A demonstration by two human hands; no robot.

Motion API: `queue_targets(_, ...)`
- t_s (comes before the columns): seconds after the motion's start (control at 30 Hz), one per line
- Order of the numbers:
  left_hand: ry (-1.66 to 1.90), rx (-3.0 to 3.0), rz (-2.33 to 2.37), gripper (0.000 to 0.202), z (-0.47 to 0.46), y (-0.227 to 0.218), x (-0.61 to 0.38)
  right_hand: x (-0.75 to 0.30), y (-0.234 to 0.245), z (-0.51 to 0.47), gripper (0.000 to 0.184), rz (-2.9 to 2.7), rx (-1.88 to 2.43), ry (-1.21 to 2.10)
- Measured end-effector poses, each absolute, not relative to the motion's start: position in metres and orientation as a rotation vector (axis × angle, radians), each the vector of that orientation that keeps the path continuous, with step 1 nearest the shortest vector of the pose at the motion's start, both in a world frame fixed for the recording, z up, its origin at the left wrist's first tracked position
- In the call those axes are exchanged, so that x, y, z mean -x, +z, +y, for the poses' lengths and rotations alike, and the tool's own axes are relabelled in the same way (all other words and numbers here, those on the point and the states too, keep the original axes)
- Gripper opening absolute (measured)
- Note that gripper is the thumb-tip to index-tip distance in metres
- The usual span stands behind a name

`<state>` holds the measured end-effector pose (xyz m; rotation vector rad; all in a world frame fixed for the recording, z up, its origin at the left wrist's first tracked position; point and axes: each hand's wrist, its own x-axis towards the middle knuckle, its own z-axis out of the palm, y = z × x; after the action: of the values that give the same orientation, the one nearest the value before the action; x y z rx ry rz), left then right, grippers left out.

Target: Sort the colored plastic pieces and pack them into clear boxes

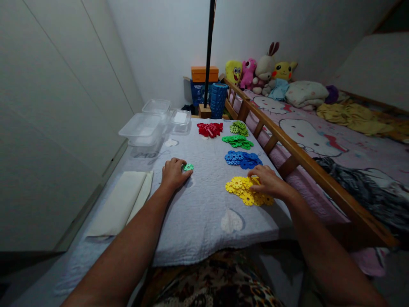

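Observation:
My left hand (173,174) rests above the middle of the cloth-covered table, thumb and fingers closed on a green snowflake disc (188,167). At the right, my right hand (266,181) hovers over or touches a pile of yellow snowflake discs (244,187), its thumb and fingers apart. No disc shows in its grasp. Just beyond that hand lies a pile of blue discs (243,159). Farther back are green discs (238,141), lime-green discs (239,128) and a heap of red pieces (209,129).
Clear plastic containers (140,125) stand at the table's back left, with a smaller clear box (180,117) beside them. A folded cream cloth (119,202) lies at the left. Along the right side runs a wooden bed rail (297,149). A black pole (209,51) rises behind the table.

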<state>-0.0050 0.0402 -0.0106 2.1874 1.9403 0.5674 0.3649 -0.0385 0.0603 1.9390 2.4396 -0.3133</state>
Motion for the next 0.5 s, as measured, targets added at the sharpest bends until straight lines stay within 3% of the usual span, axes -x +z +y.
queue_targets(0.23, 0.589, -2.169, 1.912, 0.043, 0.041, -0.010, 0.006, -0.340, 0.077, -0.025, 0.040, 2.623, -1.892, -0.312)
queue_targets(0.43, 0.669, -2.141, 1.853, 0.038, 0.049, -0.017, 0.011, -0.241, 0.070, 0.007, 0.030, 2.775, -1.630, -0.395)
queue_targets(0.5, 0.701, -2.153, 1.832, 0.038, 0.051, -0.020, 0.013, -0.205, 0.060, 0.019, 0.035, 2.750, -1.576, -0.418)
